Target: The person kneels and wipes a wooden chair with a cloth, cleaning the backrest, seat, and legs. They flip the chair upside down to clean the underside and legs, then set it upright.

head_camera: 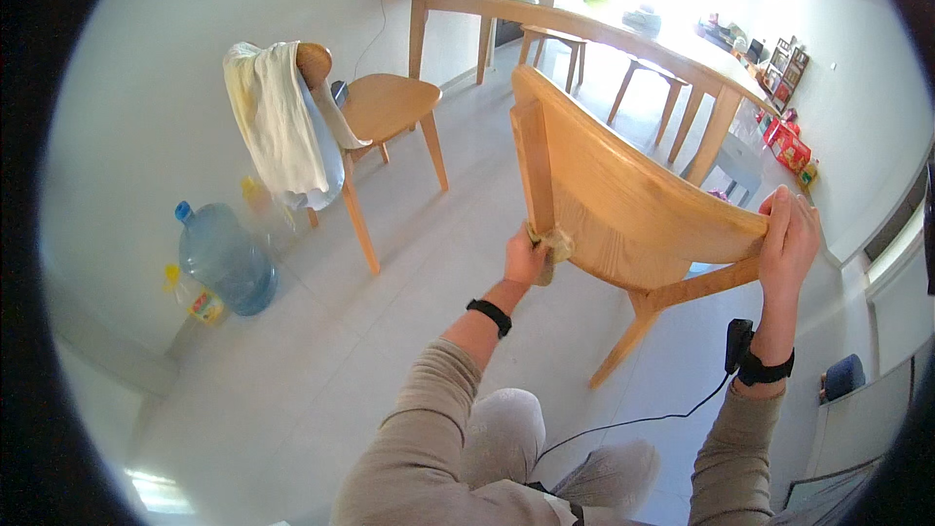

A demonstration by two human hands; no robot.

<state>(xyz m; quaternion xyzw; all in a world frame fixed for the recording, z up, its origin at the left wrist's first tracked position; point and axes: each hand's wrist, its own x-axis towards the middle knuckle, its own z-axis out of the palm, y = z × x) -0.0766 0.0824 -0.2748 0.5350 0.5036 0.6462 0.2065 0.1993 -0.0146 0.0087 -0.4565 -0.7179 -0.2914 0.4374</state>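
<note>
A wooden chair point(628, 183) with a curved backrest stands before me, seen from behind. My left hand point(527, 256) is closed on a yellowish cloth point(559, 245) and presses it around the lower part of the chair's left back post point(537, 168). My right hand point(790, 234) grips the right end of the backrest, its fingers over the top edge. Part of the cloth is hidden behind the post and my fingers. One rear leg of the chair point(621, 351) reaches the floor; the front legs are hidden.
On the left, a second wooden chair point(391, 102) has pale cloths point(274, 109) over its back. A large blue water bottle point(226, 259) and smaller plastic bottles stand by the wall. Behind is a long wooden table point(540, 14) with stools under it. A black cable point(628, 422) hangs from my right wrist.
</note>
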